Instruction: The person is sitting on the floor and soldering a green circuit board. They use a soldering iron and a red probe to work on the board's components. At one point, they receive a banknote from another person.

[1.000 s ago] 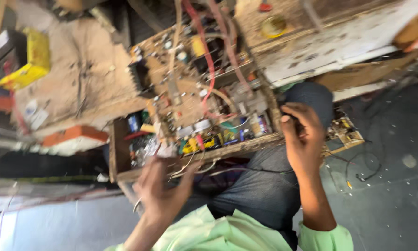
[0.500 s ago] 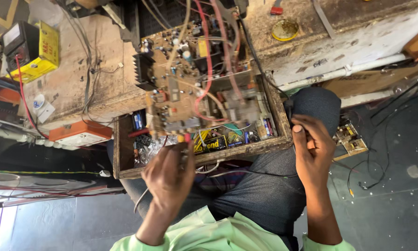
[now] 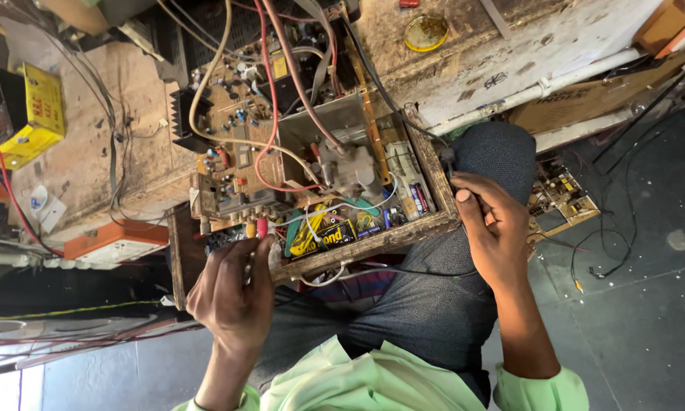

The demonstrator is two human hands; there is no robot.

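Observation:
An open electronics chassis lies in a wooden tray (image 3: pixel 373 240) across my lap, with a brown circuit board (image 3: pixel 232 152), a grey metal box (image 3: pixel 327 125) and red and cream wires (image 3: pixel 262 91) looping over it. My left hand (image 3: pixel 232 293) is curled at the tray's near edge, with its fingers pinched on a thin metal piece I cannot make out well. At the tray's right corner, beside my raised knee (image 3: pixel 494 148), my right hand (image 3: pixel 491 224) pinches a black plug (image 3: pixel 449 161) on a black cable.
A worn wooden bench (image 3: pixel 83 152) lies behind the tray, with a yellow box (image 3: pixel 38 114) and an orange and white case (image 3: pixel 114 242) at the left. A round yellow lid (image 3: pixel 426 32) sits on the bench top. Another circuit board (image 3: pixel 559 202) and loose wires lie on the dark floor.
My left hand has risen from my lap to the tray's near edge. My right hand has stayed at the tray's right corner. The view has drawn closer and sharper.

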